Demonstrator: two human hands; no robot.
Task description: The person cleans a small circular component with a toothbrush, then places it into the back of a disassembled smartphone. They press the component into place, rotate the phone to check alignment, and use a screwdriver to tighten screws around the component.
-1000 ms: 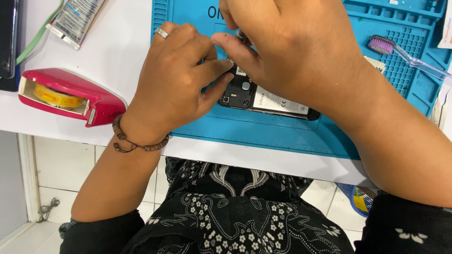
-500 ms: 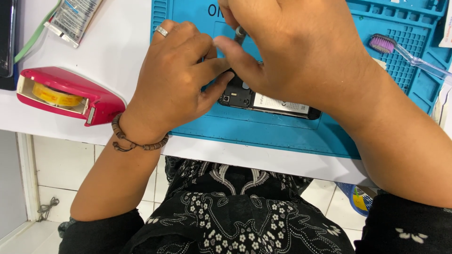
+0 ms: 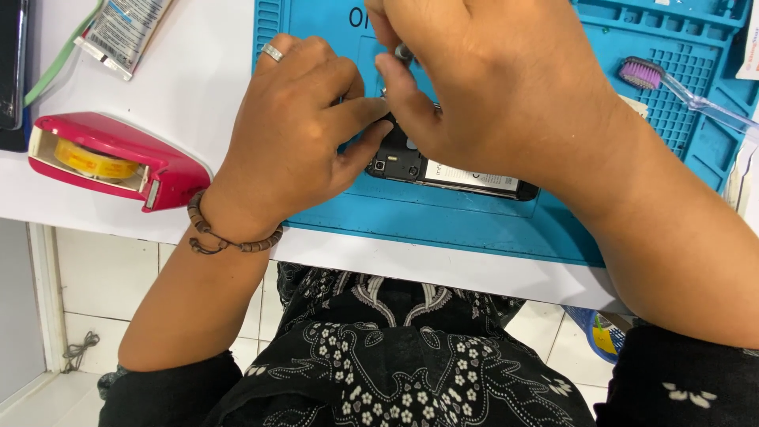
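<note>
Head view: both hands [image 3: 395,119] on opened black phone [image 3: 443,170], ribbed blue mat [image 3: 474,221].

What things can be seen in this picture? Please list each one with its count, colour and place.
phone: 1, black, back opened, on the mat under both hands
work mat: 1, blue, on the table
table: 1, white
tape dispenser: 1, pink, yellowish roll, left of the mat
tube: 1, silver, top left
toothbrush: 1, clear handle, purple bristles, right on the mat
dark device: 1, black, far left edge
small tool: 1, grey, mostly hidden in the right hand
left hand: ring, bead bracelet, on the phone
right hand: above the phone, pinching the tool
</note>
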